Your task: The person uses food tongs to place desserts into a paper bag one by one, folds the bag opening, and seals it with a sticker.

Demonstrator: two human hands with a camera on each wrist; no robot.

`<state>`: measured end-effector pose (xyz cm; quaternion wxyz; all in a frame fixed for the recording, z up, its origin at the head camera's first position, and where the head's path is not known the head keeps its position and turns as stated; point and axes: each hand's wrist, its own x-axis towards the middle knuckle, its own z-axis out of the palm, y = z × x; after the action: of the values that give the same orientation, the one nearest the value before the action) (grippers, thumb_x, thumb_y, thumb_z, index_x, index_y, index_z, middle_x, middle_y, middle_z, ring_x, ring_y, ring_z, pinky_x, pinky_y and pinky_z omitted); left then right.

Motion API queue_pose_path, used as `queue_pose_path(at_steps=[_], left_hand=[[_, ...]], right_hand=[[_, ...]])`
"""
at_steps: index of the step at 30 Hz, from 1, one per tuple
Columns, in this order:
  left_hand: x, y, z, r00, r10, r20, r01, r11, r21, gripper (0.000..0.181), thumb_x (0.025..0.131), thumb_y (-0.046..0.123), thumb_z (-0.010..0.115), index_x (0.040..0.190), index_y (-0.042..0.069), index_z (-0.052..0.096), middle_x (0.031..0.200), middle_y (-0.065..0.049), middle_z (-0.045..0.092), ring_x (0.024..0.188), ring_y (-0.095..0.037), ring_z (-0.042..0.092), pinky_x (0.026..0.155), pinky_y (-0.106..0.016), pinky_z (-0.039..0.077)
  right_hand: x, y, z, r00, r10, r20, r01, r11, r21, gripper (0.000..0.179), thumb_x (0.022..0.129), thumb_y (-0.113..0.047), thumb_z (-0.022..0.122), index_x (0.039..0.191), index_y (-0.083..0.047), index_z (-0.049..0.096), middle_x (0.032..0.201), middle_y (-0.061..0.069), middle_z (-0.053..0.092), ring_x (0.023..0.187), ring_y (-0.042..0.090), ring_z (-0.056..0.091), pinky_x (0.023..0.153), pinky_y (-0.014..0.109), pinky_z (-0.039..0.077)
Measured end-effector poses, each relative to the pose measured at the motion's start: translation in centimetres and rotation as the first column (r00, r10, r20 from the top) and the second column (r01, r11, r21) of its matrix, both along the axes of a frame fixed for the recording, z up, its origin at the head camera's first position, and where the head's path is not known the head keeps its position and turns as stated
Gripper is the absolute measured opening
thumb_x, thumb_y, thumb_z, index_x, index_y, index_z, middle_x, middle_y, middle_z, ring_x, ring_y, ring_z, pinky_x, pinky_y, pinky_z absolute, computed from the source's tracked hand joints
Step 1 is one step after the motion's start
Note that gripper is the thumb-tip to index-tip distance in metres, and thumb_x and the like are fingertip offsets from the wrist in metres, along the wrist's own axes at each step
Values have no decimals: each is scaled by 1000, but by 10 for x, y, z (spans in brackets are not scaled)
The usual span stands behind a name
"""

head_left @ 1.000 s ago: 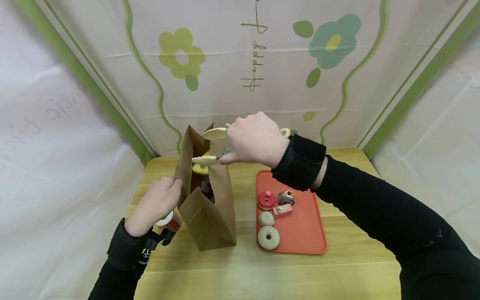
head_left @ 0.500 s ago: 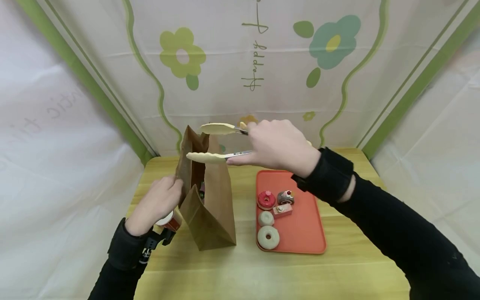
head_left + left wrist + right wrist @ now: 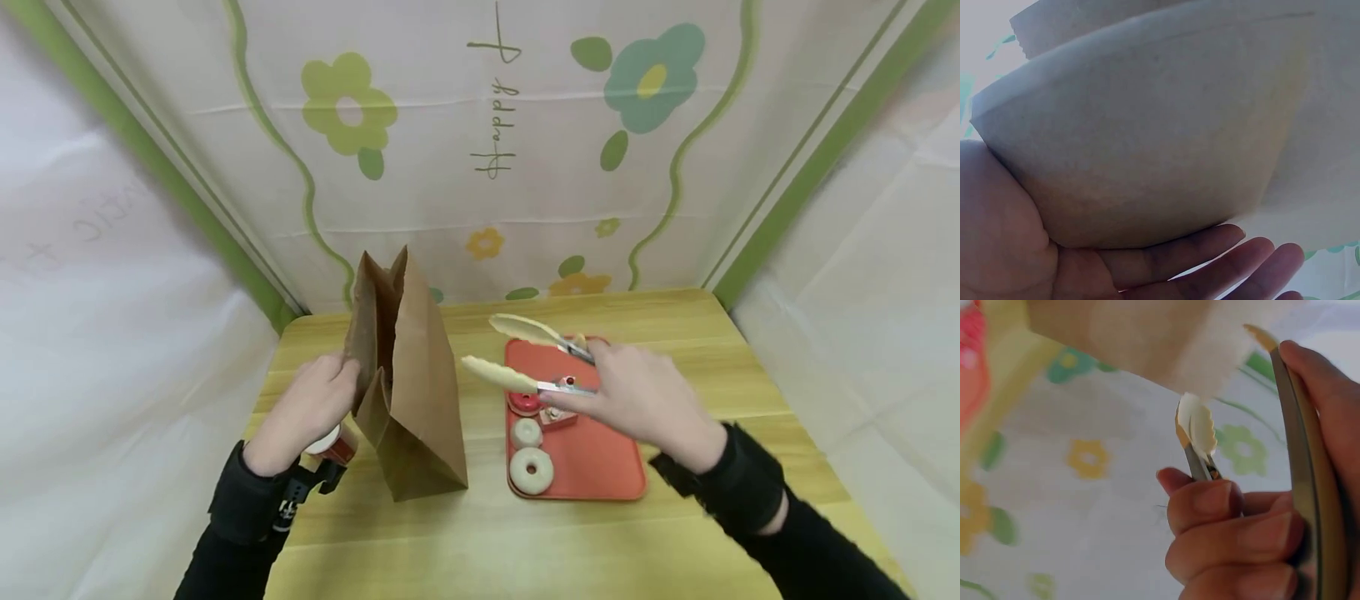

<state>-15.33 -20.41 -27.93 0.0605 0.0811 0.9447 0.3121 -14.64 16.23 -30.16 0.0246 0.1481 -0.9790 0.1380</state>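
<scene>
hands [image 3: 311, 404] [image 3: 641, 396] apart — right fingers [image 3: 1235, 540] curled

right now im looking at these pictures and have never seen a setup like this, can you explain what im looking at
There is no robot: these are a person's bare hands, with cameras worn on the head and both wrists. The head view looks down on everything; each wrist view looks closely at one hand's work.

The left hand holds the side of a standing brown paper bag. The right hand holds cream-tipped tongs, spread apart with nothing between the tips.

On the wooden table, beside the bag, lies a red tray with two cream-coloured donuts, a red-iced donut and a pink cake slice. A red and white cup is partly hidden by the left hand.
</scene>
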Motion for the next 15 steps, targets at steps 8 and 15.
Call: queue_pose_path(at_steps=[8, 15], left_hand=[[1, 0, 0, 1000, 0, -1, 0, 1000, -4, 36, 105, 17, 25, 74, 8, 39, 69, -8, 34, 58, -20, 32, 57, -34, 30], [1, 2, -2, 1000, 2, -3, -2, 1000, 0, 36, 106, 19, 25, 76, 7, 41, 69, -8, 36, 58, -21, 34, 57, -34, 30]], right_hand=[[57, 23, -110, 988, -127, 92, 127, 992, 1, 98, 73, -86, 53, 126, -4, 63, 52, -3, 38, 41, 13, 34, 40, 29, 23], [89, 39, -171, 986, -142, 83, 134, 987, 92, 94, 70, -88, 53, 111, -5, 68, 55, -5, 42, 46, 11, 40, 40, 30, 31]])
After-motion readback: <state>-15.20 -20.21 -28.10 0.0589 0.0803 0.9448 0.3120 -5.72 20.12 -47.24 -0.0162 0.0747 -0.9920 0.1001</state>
